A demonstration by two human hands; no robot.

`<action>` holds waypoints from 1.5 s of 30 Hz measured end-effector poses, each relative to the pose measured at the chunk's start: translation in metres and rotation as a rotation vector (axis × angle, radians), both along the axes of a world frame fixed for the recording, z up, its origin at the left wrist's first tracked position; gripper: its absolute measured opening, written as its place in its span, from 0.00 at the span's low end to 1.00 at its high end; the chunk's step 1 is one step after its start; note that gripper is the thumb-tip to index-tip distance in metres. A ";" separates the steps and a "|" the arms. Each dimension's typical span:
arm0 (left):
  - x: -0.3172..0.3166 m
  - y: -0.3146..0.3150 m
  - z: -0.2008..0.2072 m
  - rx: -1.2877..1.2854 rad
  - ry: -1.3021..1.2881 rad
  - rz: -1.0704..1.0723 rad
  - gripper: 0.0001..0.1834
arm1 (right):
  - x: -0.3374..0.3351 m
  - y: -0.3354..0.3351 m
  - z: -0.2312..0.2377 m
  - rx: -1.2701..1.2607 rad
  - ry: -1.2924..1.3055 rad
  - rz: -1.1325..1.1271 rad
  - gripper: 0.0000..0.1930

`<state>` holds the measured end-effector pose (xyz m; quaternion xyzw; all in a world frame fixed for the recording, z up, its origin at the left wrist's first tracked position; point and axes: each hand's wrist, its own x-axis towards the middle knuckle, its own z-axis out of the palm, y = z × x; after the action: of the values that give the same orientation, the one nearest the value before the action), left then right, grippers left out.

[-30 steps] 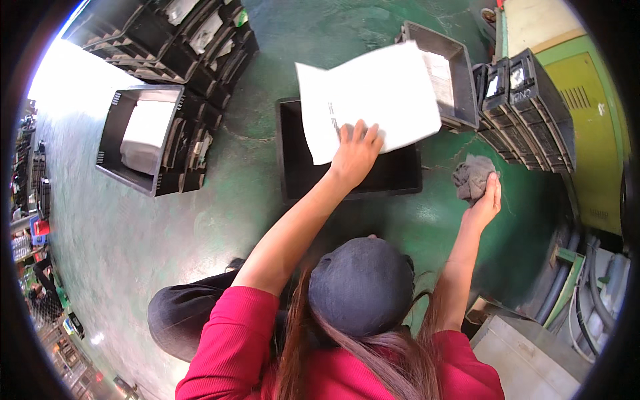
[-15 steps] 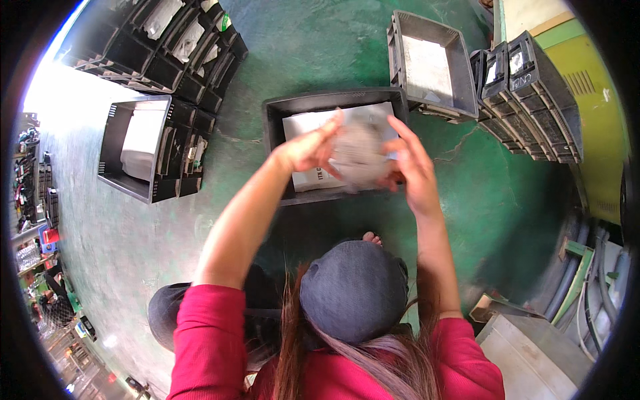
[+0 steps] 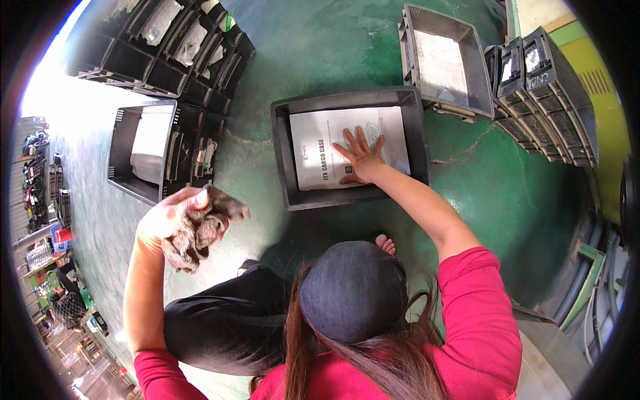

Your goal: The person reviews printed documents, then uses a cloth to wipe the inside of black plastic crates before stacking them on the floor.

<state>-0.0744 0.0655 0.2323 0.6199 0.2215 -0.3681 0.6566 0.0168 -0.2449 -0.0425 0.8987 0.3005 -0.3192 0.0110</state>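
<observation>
Our key relation: the white printed rectangular sheet (image 3: 311, 141) lies ahead of us and near the middle, inside the open black plastic crate (image 3: 345, 99) on the green painted floor (image 3: 313, 50), and our right hand (image 3: 362, 162) is the one already on it. Sheet's long axis runs left to right, slightly skewed, same as the crate's. Right hand is palm down with fingers fanned, on the right-hand half of the sheet; left half is uncovered. Left hand (image 3: 172, 217) is outside the crate, off to the near left, well apart from the rim, clutching a crumpled grey-brown woven cloth (image 3: 197, 237) that hangs out past the thumb. Its fingers are partly hidden in the folds, so we can't tell the exact grip. So any move pairing cloth and sheet turns on that gap: cloth sits left of and closer to us than the crate, and would need to go rightward, away from us and over the near-left rim.
</observation>
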 end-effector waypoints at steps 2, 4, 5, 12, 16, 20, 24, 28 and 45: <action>0.004 0.005 -0.004 -0.044 0.021 0.059 0.29 | -0.002 0.004 -0.003 0.003 -0.004 0.005 0.52; 0.011 0.006 -0.003 -0.099 0.023 0.084 0.28 | -0.001 0.005 -0.001 0.008 0.008 0.000 0.52; 0.015 0.005 -0.002 -0.091 0.005 0.089 0.28 | 0.002 0.005 0.003 0.009 0.023 -0.005 0.51; 0.024 0.023 0.021 0.015 -0.177 0.128 0.32 | 0.021 -0.072 0.058 0.463 -0.819 -0.583 0.33; 0.027 0.024 0.027 -0.028 -0.324 0.389 0.28 | 0.018 -0.124 0.064 0.143 -0.343 -1.168 0.38; 0.035 0.036 0.047 -0.108 -0.575 0.419 0.27 | 0.025 -0.139 0.033 0.449 -0.122 -0.908 0.28; 0.030 0.039 0.083 -0.160 -0.779 0.667 0.25 | 0.024 -0.170 0.036 0.628 0.124 -0.940 0.22; 0.021 0.094 0.109 -0.334 -1.071 0.600 0.27 | 0.016 -0.124 0.127 0.896 0.382 -1.017 0.20; -0.061 0.176 0.141 -0.264 -1.718 1.037 0.11 | -0.027 0.245 0.248 0.964 1.158 -0.780 0.37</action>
<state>-0.1354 0.2411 0.3736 0.4247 -0.1267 0.5116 0.7361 -0.0102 -0.0001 0.2053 0.5393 0.0303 -0.5468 -0.6397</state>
